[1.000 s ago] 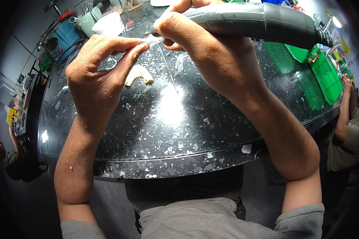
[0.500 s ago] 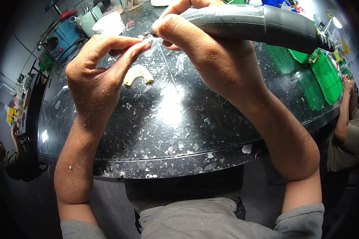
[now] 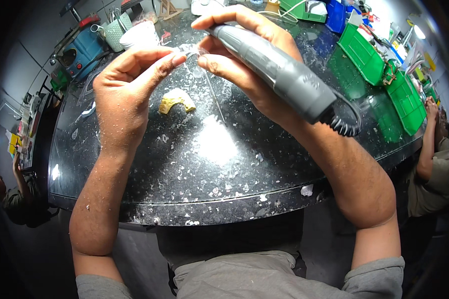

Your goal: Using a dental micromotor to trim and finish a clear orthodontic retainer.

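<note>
My left hand (image 3: 124, 99) is closed, thumb and forefinger pinching a small, clear, curved plastic piece (image 3: 190, 49). My right hand (image 3: 259, 94) is wrapped around a grey rotary handpiece (image 3: 289, 79), whose black coiled cord (image 3: 344, 128) hangs from its rear end near my wrist. The right fingertips come up to the clear piece and seem to touch it; the handpiece's working tip is hidden behind them. Below the two hands, a yellow horseshoe-shaped dental model (image 3: 177, 94) lies on the dark table (image 3: 184, 164). White dust clings to my left hand and forearm.
White flakes and scraps litter the tabletop. Green bins (image 3: 406, 102) line the right side, with blue bins (image 3: 336, 17) behind. A blue machine (image 3: 85, 55), a white cup (image 3: 137, 36) and a pale-green tool holder (image 3: 115, 31) stand far left. Other people sit at both sides.
My right hand has turned, so the handpiece's rear end has swung down toward me and its cord shows. The clear piece shows more plainly between both hands. My left hand has shifted slightly.
</note>
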### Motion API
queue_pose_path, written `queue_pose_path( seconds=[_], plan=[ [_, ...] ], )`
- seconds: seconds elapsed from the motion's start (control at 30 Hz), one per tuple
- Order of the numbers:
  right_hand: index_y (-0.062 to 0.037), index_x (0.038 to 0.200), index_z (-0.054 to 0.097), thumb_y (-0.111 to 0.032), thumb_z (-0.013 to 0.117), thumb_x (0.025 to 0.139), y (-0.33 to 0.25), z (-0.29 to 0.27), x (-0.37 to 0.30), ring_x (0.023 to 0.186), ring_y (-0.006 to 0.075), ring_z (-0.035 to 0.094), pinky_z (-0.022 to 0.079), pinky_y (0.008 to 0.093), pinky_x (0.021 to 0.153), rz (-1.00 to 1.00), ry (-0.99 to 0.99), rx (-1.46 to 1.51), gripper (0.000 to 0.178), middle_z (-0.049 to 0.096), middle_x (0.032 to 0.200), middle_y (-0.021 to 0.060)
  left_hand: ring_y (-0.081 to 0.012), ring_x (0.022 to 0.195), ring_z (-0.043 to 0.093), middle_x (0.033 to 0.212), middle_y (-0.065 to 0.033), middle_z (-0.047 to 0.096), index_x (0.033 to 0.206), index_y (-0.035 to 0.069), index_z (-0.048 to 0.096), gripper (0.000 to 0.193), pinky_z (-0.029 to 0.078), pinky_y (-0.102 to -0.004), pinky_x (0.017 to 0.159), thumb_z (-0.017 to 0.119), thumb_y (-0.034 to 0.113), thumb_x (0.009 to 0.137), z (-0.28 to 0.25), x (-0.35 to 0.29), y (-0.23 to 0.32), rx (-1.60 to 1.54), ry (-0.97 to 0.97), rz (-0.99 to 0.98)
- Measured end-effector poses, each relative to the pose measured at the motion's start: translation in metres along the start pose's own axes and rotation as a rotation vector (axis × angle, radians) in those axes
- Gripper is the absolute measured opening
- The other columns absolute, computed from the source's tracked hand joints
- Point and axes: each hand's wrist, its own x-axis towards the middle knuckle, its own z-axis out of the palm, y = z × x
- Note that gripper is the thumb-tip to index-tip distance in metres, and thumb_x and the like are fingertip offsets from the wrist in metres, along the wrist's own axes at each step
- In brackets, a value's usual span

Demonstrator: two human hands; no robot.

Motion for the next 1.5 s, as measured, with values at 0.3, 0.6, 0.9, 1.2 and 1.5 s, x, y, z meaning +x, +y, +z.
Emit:
queue_pose_path(
  seconds=[0.3, 0.6, 0.9, 1.2, 1.5],
  plan=[
    [-0.0092, 0.120, 0.067, 0.002, 0.076, 0.085, 0.009, 0.003, 0.002, 0.099, 0.0102, 0.068, 0.057, 0.0232, 0.087, -0.221, -0.076, -0.054, 0.038, 0.069, 0.109, 0.0029, -0.0100, 0.085, 0.065, 0.102, -0.0063, 0.073, 0.111, 0.005, 0.075, 0.029, 0.051, -0.0232, 0.073, 0.079, 0.002, 0.082, 0.001, 0.002, 0.003, 0.494, -0.032, 0.511],
    [-0.0091, 0.118, 0.068, 0.001, 0.077, 0.085, 0.001, -0.001, 0.003, 0.095, 0.0091, 0.069, 0.057, 0.0231, 0.084, -0.065, -0.052, -0.146, 0.036, 0.070, 0.101, 0.0021, -0.0055, 0.065, 0.059, 0.077, -0.0033, 0.070, 0.094, 0.003, 0.074, 0.017, 0.049, -0.0227, 0.062, 0.081, 0.015, 0.085, 0.007, -0.001, 0.010, 0.527, -0.054, 0.270],
    [-0.0116, 0.113, 0.067, -0.015, 0.077, 0.087, -0.002, -0.004, 0.004, 0.091, 0.0143, 0.073, 0.058, 0.0280, 0.078, 0.184, 0.023, -0.117, 0.028, 0.074, 0.098, 0.0070, -0.0108, 0.080, 0.067, 0.090, -0.0064, 0.073, 0.106, 0.000, 0.072, 0.020, 0.050, -0.0238, 0.073, 0.074, 0.015, 0.092, -0.003, 0.007, -0.003, -0.143, -0.059, -0.336],
    [-0.0069, 0.116, 0.063, -0.008, 0.076, 0.088, -0.007, -0.004, 0.002, 0.090, 0.0120, 0.068, 0.057, 0.0264, 0.079, 0.294, 0.002, 0.226, 0.031, 0.069, 0.096, 0.0056, -0.0106, 0.077, 0.069, 0.091, -0.0072, 0.075, 0.112, 0.000, 0.070, 0.026, 0.053, -0.0230, 0.071, 0.071, 0.019, 0.094, -0.002, 0.005, 0.002, -0.213, -0.096, -0.266],
    [-0.0035, 0.125, 0.055, -0.011, 0.073, 0.090, -0.006, -0.005, 0.005, 0.096, 0.0195, 0.071, 0.061, 0.0322, 0.081, 0.515, -0.004, 0.566, 0.040, 0.068, 0.107, 0.0123, -0.0104, 0.086, 0.066, 0.106, -0.0100, 0.073, 0.122, 0.004, 0.070, 0.029, 0.050, -0.0238, 0.075, 0.068, 0.013, 0.095, 0.001, 0.002, 0.002, -0.032, -0.088, 0.073]
  ],
)
